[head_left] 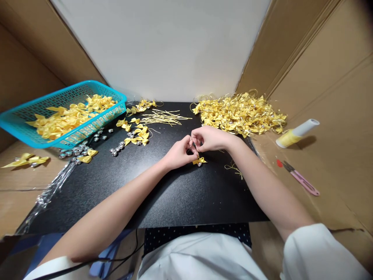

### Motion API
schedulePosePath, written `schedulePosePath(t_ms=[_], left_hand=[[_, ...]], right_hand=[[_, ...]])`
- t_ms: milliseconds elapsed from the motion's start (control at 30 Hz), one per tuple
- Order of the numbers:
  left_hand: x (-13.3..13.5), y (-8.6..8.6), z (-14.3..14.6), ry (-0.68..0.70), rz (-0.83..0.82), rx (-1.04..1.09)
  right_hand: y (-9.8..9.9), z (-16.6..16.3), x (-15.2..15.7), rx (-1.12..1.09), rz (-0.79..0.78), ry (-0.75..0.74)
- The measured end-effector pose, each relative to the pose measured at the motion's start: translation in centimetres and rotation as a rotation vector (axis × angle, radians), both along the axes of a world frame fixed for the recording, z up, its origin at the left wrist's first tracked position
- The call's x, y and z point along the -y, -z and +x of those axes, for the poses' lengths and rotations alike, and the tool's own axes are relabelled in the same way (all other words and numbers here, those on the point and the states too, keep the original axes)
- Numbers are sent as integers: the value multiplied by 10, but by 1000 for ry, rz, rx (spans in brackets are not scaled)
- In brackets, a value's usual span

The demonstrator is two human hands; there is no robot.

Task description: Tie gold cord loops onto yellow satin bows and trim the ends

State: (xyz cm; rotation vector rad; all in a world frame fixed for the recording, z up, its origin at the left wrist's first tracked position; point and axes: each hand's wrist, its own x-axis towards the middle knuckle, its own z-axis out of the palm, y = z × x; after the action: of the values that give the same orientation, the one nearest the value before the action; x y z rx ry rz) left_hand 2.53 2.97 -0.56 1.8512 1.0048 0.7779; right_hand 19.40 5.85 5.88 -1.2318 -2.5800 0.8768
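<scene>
Over the middle of the black table, my left hand point(181, 153) and my right hand point(210, 138) meet with fingertips pinched together. Just beneath them a yellow ribbon bow point(201, 160) with a small silver bell point(199, 164) hangs or rests at the table top; I cannot tell which. A thin gold cord runs up from this bow into the fingers of both hands, mostly hidden by them. Left of my hands lie loose yellow bows point(142, 134) and silver bells point(116, 149). Beyond them is a bundle of straight gold cords point(166, 117).
A turquoise basket point(17, 134) of yellow bows stands at the left. Finished-looking corded bows point(241, 112) are heaped at the back right. On the right cardboard lie pink thread snips point(304, 182) near a white and yellow tube point(301, 130). Cord scraps point(234, 168) lie under my right forearm.
</scene>
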Motion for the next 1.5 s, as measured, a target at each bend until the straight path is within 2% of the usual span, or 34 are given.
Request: schedulePosePath(t_ms=[300, 733, 1500], left_hand=[[-1, 1, -4, 68, -56, 29], [-4, 5, -4, 67, -87, 75], [0, 0, -4, 94, -133, 50]], right_hand=[[0, -1, 1, -6, 1, -10], [-2, -1, 3, -25, -62, -7], [0, 0, -1, -6, 1, -7]])
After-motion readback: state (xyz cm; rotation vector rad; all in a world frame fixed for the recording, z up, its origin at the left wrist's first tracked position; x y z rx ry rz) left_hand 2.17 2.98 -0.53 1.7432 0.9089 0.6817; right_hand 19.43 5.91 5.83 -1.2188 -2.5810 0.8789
